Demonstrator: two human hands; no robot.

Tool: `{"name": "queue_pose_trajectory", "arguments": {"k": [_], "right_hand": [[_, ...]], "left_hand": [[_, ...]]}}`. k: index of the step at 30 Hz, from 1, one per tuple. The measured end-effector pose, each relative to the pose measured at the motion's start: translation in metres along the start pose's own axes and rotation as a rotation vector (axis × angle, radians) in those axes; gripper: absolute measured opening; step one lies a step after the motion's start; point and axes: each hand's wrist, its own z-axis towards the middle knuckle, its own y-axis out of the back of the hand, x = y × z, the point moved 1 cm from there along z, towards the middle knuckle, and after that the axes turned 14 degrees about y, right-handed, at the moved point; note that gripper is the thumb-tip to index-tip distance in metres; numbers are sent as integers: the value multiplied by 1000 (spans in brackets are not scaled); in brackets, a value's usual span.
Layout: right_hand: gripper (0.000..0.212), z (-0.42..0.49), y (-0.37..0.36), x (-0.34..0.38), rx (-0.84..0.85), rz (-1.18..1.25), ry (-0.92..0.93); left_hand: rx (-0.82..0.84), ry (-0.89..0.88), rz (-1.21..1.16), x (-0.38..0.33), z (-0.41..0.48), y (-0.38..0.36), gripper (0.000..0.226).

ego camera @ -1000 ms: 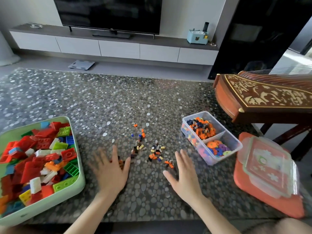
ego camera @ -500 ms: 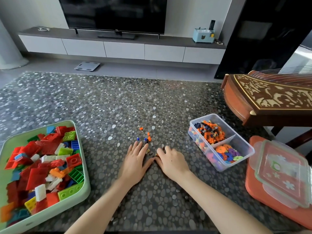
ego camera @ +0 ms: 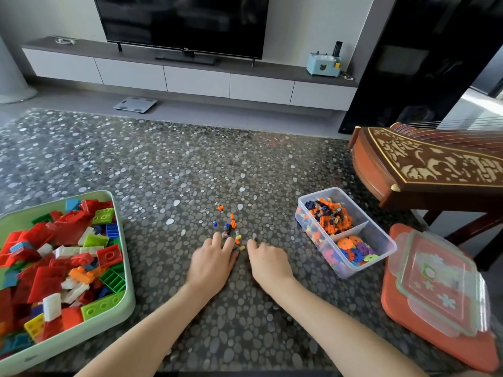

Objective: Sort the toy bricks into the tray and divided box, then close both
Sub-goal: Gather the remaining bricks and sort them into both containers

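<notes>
We're nearly done: tray [ego camera: 128, 268] and divided box [ego camera: 379, 236] are loaded but both open, and a few small bricks [ego camera: 230, 227] lie on the counter [ego camera: 190, 172] by our 2 hands (left hand [ego camera: 211, 263] flat-fingered, right hand [ego camera: 268, 263] fingers curled, can't tell if gripping).

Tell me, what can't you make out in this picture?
Head view: left hand and right hand cover part of the loose small bricks; whether the right hand's curled fingers hold any is hidden.
Green tray: cut off by the left and bottom edges.
Clear lid: blurred, its print unreadable.
</notes>
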Motion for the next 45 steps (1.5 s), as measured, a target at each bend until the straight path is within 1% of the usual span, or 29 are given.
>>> {"name": "queue_pose_trajectory", "arguments": {"k": [3, 6, 8, 10, 11, 13, 16, 18, 19, 20, 21, 22, 23, 25, 26, 28, 29, 30, 31, 33, 34, 36, 38, 40, 42, 43, 45], "right_hand": [[34, -4, 0, 10, 44, -24, -28], [26, -6, 4, 8, 16, -27, -33], [30, -7, 1, 4, -45, 11, -50], [20, -5, 2, 0, -79, 168, -122], [20, -3, 0, -4, -81, 268, -194], [24, -2, -1, -15, -191, 464, -311], [29, -1, 10, -28, -315, 892, -517], [32, 2, 19, -43, -424, 1289, -730], [34, 2, 26, -53, -474, 1461, -822], [36, 0, 33, -70, -524, 1571, -879], [38, -3, 38, -87, -571, 1611, -913], [39, -7, 43, -107, -610, 1587, -944], [41, -11, 45, -125, -623, 1491, -969], [38, -19, 47, -158, -597, 1223, -997], [33, -20, 46, -169, -544, 1122, -978], [25, -20, 46, -186, -354, 932, -874], [23, -20, 46, -192, -261, 865, -810], [21, -19, 45, -197, -204, 835, -765], [22, -19, 47, -200, -201, 833, -748], [30, -20, 50, -206, -299, 815, -748], [36, -20, 50, -210, -356, 791, -766], [44, -19, 52, -215, -411, 780, -810], [46, -17, 52, -217, -426, 880, -867], [44, -17, 52, -218, -448, 1016, -908], [44, -18, 52, -217, -500, 1050, -914], [44, -20, 53, -214, -538, 1024, -908], [42, -23, 56, -210, -608, 851, -884]], "left_hand": [[96, 46, 96, -10, 0, 5, 26], [96, 74, 110, -13, -1, 6, 28], [71, 120, 83, -12, 0, 8, 27], [129, 170, 22, -10, 4, 9, 26], [146, 202, -6, -9, 6, 10, 25], [148, 288, -86, -8, 12, 15, 24], [183, 429, -253, 2, 21, 14, 17], [206, 571, -460, 10, 29, 11, 15], [222, 640, -581, 14, 34, 11, 17], [252, 708, -707, 15, 40, 13, 22], [292, 773, -838, 15, 44, 18, 26], [338, 824, -953, 10, 51, 24, 27], [384, 862, -1039, 4, 56, 32, 26], [484, 861, -1202, -21, 71, 48, 25], [539, 845, -1279, -38, 80, 52, 25], [646, 790, -1371, -81, 96, 57, 27], [682, 740, -1384, -106, 103, 57, 28], [702, 675, -1368, -131, 108, 55, 29], [713, 615, -1330, -152, 112, 54, 31], [689, 542, -1251, -188, 118, 48, 35], [671, 517, -1213, -200, 119, 46, 34], [683, 459, -1158, -217, 122, 44, 23], [732, 428, -1143, -224, 124, 41, 28], [773, 451, -1141, -224, 125, 38, 25], [807, 456, -1163, -221, 125, 40, 23], [823, 443, -1181, -219, 125, 43, 24], [871, 434, -1222, -212, 125, 50, 29]]}}
